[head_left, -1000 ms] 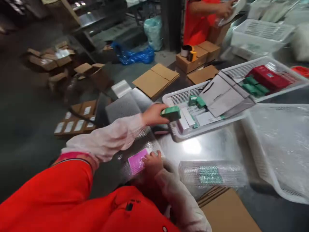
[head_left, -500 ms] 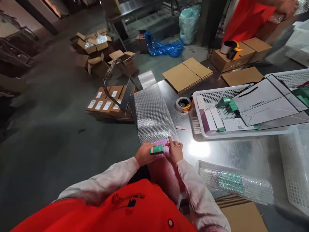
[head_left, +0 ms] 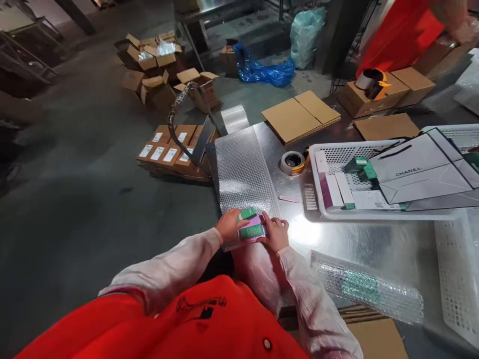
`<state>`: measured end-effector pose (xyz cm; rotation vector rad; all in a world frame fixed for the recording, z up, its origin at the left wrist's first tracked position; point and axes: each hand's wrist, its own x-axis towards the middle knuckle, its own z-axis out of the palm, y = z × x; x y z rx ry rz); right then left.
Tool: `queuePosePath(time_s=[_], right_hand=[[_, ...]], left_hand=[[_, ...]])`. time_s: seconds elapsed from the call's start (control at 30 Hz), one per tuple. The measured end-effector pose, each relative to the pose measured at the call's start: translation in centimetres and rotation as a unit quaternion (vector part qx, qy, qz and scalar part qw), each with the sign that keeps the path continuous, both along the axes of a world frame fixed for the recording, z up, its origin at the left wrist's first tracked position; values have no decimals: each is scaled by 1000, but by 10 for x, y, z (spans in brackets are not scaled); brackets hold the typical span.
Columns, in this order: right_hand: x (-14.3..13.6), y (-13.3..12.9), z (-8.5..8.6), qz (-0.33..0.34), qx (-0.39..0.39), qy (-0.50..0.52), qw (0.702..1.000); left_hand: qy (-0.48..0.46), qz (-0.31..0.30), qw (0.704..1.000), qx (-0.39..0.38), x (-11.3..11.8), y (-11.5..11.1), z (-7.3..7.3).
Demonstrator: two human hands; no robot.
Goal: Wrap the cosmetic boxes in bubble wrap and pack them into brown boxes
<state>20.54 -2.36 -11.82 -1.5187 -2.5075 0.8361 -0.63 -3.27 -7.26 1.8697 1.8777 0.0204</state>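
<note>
Tape roll (head_left: 285, 163) and white basket (head_left: 374, 216) right of bubble wrap (head_left: 243, 172) on tabletop (head_left: 355, 239), left fingers (head_left: 244, 224) clamped on green boxes (head_left: 252, 232), right fingers (head_left: 266, 217) clamped on pink box (head_left: 254, 221), all over wrap's near end, green faces small-printed, pink mostly covered.

1. My left forearm (head_left: 168, 264) reaches in from the lower left, slanting up and inward, sleeved down to the wrist.
2. My right forearm (head_left: 312, 296) rises from the lower right, angling up and to the left, also sleeved.
3. My left grip (head_left: 226, 227) is bent, its thumb pointing across toward my right.
4. My right grip (head_left: 277, 234) has its index finger angled up and leftward, the other fingers bent.
5. My two grips face each other, near but apart.
</note>
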Motion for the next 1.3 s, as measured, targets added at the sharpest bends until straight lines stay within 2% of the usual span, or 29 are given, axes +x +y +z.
queuePosePath(time_s=[0.13,0.27,0.4,0.57,0.63,0.7,0.77,0.83,0.97,1.13,1.3], right_hand=[[-1,-1,-2,-8,16,2,1000],[-4,-4,-1,-25,34,-14,999],[-5,-3,2,-24,32,-31,999],[-5,-5,7,-17,52,-45,997],[-6,-5,9,27,92,-37,995],[-9,-2,10,118,128,-19,985],[-12,3,9,202,141,-10,969],[-16,10,5,240,141,-13,960],[-17,18,0,263,162,-16,951],[-23,12,-3,276,205,-21,939],[-40,1,-6,232,253,-57,938]], left_hand=[[13,-40,999,2,5,3,-15],[9,-79,996,31,6,-8,-21],[-30,-125,988,89,6,-19,-26],[-93,-132,978,132,9,-20,-40],[-101,-131,977,137,9,-19,-45],[-100,-133,977,135,8,-19,-46],[-89,-136,978,134,7,-23,-46],[-61,-130,979,143,6,-30,-45],[9,-107,985,136,3,-43,-48],[20,-100,990,98,4,-46,-55],[7,-81,994,66,6,-45,-56]])
